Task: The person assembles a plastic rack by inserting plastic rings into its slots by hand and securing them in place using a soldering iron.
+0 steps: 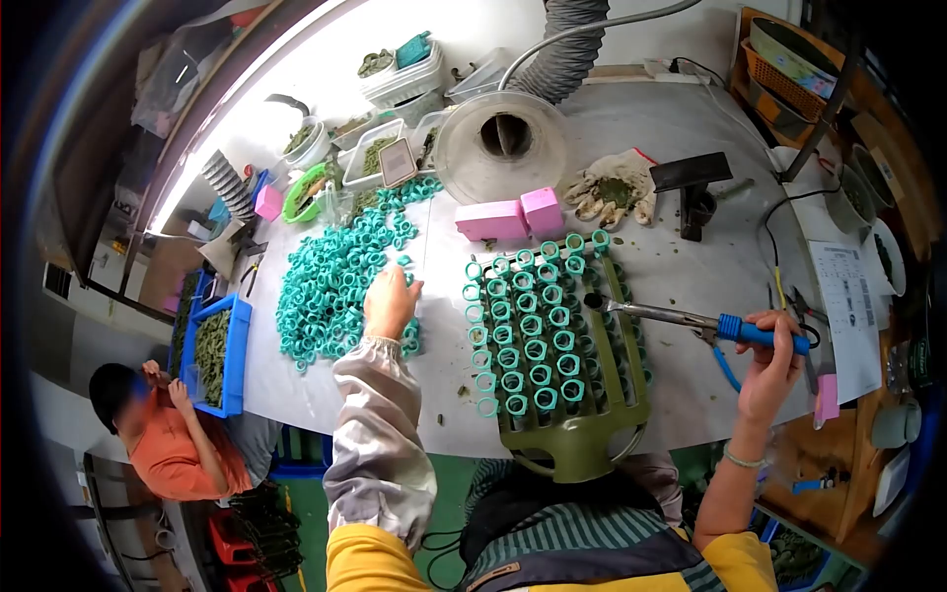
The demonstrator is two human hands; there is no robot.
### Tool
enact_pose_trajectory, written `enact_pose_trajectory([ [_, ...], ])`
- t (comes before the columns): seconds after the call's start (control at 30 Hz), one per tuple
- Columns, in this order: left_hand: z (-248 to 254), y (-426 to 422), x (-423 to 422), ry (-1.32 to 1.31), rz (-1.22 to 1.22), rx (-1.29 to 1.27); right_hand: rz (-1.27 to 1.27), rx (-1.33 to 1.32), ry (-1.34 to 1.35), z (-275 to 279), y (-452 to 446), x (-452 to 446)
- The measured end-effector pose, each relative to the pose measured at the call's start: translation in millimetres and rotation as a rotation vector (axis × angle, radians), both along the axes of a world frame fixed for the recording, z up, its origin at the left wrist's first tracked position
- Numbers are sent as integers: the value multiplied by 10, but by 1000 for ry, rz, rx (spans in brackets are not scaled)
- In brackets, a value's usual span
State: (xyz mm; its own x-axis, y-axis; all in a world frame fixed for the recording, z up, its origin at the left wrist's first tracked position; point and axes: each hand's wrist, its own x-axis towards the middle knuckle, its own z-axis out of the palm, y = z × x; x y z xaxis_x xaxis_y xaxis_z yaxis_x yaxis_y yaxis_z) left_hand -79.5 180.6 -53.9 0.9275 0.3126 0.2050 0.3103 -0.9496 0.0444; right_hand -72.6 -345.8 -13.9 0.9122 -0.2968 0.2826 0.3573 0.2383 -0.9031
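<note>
My right hand (769, 365) grips the blue handle of a soldering iron (681, 316), whose dark tip points left over the rack. My left hand (392, 301) lies over the right side of a heap of teal rings (321, 286), its fingers curled down; what they hold, if anything, is hidden. Between my hands an olive-green rack (582, 434) with long parallel bars rests against the front edge of the table. Rows of teal rings (536, 349) stand along its left bars. At its far end sit two pink blocks (491, 221).
A clear funnel hood (464, 148) on a grey hose stands at the back. Nearby lie a stained glove (612, 187) and a black stand (691, 183). Pliers (725, 360) and a printed sheet (845, 306) are at right. Left, a person in orange (182, 444) sits by a blue bin (235, 355).
</note>
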Motion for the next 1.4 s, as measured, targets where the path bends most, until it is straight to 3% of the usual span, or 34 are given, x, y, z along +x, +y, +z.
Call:
enact_pose_trajectory([
  [0.03, -12, 26, -90, 88, 98, -30, -2, -7, -1, -7, -1, -4],
  [0.1, -39, -1, -279, 51, 58, -165, -10, -24, -5, -11, -7, -16],
  [0.23, -18, -210, -500, -206, -66, -209, -6, -13, 9, 52, -3, -65],
  [0.3, -26, -158, -519, -20, -44, -280, -6, -12, 10, 68, -13, -73],
  [0.37, 11, -170, -518, -27, -28, -244, -16, -6, -2, 78, 6, -65],
  [0.47, 11, -192, -419, -188, -11, -1087, -24, -11, 0, 55, -23, -77],
  [0.5, 259, -353, -419, -99, -37, -1301, -7, -12, 2, 47, -37, -82],
  [0.57, 557, -684, -395, 3, -117, -1187, 10, -17, 3, 48, -57, -86],
  [0.7, 588, -1470, -229, -114, -550, -1007, 31, -35, -9, 64, -27, -104],
  [0.77, 572, -1819, -149, -123, -633, -918, 32, -50, -26, 51, -2, -97],
  [0.8, 529, -1922, -77, -242, -742, -641, 34, -56, -33, 21, -5, -86],
  [1.27, 265, -2130, 290, -206, -809, -533, 37, -63, -82, -28, -10, -79],
  [1.4, 344, -1695, 356, -346, -692, -704, 1, -5, -26, 25, -52, -88],
])
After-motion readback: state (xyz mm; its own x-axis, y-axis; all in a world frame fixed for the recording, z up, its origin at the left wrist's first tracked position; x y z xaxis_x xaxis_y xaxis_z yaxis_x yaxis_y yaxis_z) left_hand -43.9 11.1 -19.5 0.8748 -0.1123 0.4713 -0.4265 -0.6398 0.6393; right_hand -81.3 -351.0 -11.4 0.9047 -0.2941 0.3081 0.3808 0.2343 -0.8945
